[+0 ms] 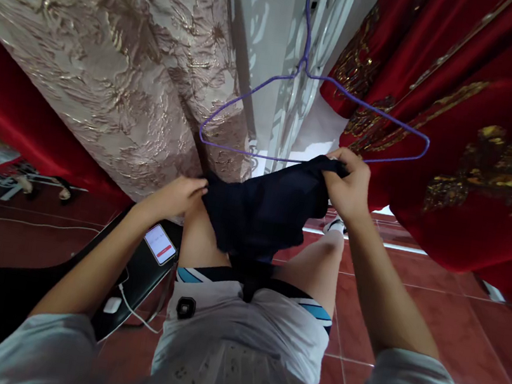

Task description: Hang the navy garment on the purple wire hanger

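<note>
above the person's bare thighs, a dark navy cloth (265,209) hangs between two hands, its upper edge drawn out at a slant, higher on the right. the left hand (183,194) has its fingertips closed narrowly on the cloth's upper left corner, palm side hidden. the right hand (351,184) pinches the upper right corner between thumb and fingers, the edge bunched a little there. the lower part of the cloth droops loosely in folds towards the lap, over white shorts (206,313) with black and blue trim.

just beyond the cloth is a purple hanger (307,46), bare of clothing, its lower bar passing behind the right hand; whether the two touch cannot be told. a pale, gold-textured fabric (112,61) hangs to the left, and a red fabric (428,198) with gold ornament to the right. beside the left forearm, a phone (160,244) with a lit screen lies on a black seat (146,285), near a small white case (112,305) and a white cable (135,312). reddish tiles (432,327) cover the floor.
</note>
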Demonstrator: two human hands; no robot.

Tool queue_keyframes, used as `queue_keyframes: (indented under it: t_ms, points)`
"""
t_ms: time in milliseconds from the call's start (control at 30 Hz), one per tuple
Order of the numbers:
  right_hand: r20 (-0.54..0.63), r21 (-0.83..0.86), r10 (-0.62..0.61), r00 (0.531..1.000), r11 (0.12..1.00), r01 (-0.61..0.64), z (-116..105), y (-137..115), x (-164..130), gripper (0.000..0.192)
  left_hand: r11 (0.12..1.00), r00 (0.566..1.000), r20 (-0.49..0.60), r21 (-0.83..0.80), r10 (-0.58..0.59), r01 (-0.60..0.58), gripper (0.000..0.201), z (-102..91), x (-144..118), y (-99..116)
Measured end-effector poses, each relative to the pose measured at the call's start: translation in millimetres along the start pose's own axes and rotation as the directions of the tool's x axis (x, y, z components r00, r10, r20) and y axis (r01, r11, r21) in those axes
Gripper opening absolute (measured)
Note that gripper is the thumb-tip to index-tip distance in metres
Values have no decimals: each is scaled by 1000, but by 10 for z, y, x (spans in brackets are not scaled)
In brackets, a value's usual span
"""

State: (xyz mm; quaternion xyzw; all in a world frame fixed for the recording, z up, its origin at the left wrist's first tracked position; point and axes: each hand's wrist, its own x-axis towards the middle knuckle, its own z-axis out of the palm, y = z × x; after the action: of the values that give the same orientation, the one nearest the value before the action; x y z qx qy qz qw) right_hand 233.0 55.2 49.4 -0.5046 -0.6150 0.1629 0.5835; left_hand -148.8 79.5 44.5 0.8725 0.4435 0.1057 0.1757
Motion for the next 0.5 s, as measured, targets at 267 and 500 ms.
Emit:
queue_keyframes:
  t_ms: [267,500]
  points:
    - [-18,22,61,998,998,-60,60,-127,-29,28,1000,780,-625,-12,-28,26,14,-556,490,201]
    - [-46,-70,15,999,997,-19,12,-200,-99,23,995,943,-324,47,-71,91,22,-534,648,-70]
